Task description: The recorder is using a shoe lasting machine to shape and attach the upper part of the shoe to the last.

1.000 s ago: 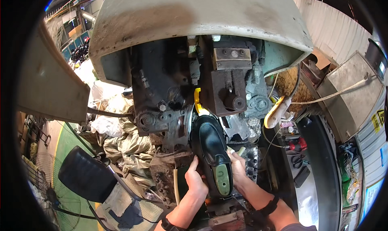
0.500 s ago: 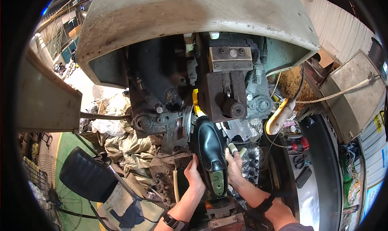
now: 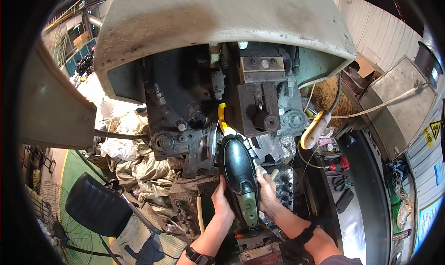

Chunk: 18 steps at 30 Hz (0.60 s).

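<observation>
A black leather shoe upper [image 3: 237, 165] is stretched over a green shoe last [image 3: 249, 208] in front of the machine, toe pointing away from me. My left hand [image 3: 223, 201] holds its left side, thumb up along the edge. On the opposite side my right hand [image 3: 267, 191] grips it, with a white wrap on one fingertip. Fingers of both hands are partly hidden beneath the shoe. Just beyond the toe is a yellow part [image 3: 222, 116] of the machine, beside a dark metal block [image 3: 254, 103]. Whether the toe touches the machine I cannot tell.
A large pale hood [image 3: 222, 15] overhangs the machine. To the right hangs a yellow-and-white handled tool [image 3: 316, 129] on a cable, and scissors [image 3: 339, 184] lie on a bench. A black-backed chair [image 3: 90, 198] and a fan [image 3: 51, 209] stand left, near piled cloth [image 3: 139, 172].
The view has shifted slightly. The shoe has turned a little, its top facing me more squarely, and both hands keep their hold on it.
</observation>
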### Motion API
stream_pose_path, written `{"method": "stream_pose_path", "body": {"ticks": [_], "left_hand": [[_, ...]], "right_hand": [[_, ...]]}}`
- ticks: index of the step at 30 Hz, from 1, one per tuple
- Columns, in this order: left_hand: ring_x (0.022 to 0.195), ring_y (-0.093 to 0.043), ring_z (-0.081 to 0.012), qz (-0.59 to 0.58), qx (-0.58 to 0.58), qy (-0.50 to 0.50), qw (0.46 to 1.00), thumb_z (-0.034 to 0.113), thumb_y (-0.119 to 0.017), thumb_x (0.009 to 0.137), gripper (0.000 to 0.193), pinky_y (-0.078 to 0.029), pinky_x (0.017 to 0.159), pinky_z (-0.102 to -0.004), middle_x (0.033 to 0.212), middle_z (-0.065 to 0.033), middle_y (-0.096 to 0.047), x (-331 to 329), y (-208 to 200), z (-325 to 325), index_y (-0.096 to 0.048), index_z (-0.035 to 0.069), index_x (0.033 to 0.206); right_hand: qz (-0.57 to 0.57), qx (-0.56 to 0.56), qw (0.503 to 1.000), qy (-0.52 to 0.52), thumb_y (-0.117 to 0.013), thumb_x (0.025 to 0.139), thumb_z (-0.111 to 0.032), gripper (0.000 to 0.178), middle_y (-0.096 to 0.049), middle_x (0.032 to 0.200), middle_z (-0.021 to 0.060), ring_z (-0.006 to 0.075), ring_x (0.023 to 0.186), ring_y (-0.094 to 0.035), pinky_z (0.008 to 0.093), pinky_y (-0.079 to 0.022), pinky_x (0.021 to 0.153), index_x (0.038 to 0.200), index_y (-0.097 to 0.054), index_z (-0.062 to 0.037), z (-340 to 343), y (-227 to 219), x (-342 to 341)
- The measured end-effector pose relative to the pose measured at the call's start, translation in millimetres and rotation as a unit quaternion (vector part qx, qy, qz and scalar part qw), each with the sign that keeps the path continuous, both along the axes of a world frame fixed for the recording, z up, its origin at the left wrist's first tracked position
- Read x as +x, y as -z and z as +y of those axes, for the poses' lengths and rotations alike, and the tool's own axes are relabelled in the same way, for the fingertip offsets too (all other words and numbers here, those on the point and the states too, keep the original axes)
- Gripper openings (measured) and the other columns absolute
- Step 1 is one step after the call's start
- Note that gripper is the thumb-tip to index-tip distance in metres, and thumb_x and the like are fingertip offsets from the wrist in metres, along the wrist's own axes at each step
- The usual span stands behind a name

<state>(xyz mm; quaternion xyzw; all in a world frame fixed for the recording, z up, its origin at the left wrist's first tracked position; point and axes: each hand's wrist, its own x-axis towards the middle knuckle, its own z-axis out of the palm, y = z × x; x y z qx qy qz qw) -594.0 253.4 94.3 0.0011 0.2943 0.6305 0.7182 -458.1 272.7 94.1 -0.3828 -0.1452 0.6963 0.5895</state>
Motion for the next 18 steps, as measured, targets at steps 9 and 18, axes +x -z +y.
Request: {"method": "stream_pose_path", "body": {"ticks": [9,18], "left_hand": [[0.088,-0.069,-0.0181,0.028,-0.052,-0.046,0.997,0.038,-0.074,0.093,0.036,-0.056,0.077,-0.0348,0.101,-0.0061,-0.072,0.1,20.6,-6.0,-0.069,0.004,0.104],[0.088,-0.068,-0.0197,0.036,-0.087,-0.036,0.995,0.04,-0.075,0.092,0.037,-0.056,0.077,-0.0365,0.102,-0.0078,-0.073,0.8,9.5,-0.7,-0.07,0.004,0.103]], "right_hand": [[-0.024,0.016,0.995,0.093,-0.066,0.098,-0.005,0.037,-0.069,0.106,0.0102,0.0175,0.088,-0.069,0.0325,-0.059,0.076,0.131,-0.05,-0.0044,-12.5,-19.6,-8.6],[-0.002,0.004,0.997,0.072,-0.067,0.097,-0.004,0.035,-0.069,0.106,0.01,0.0172,0.09,-0.068,0.0328,-0.058,0.079,0.129,-0.052,-0.0028,-5.9,-8.5,-2.2]]}}
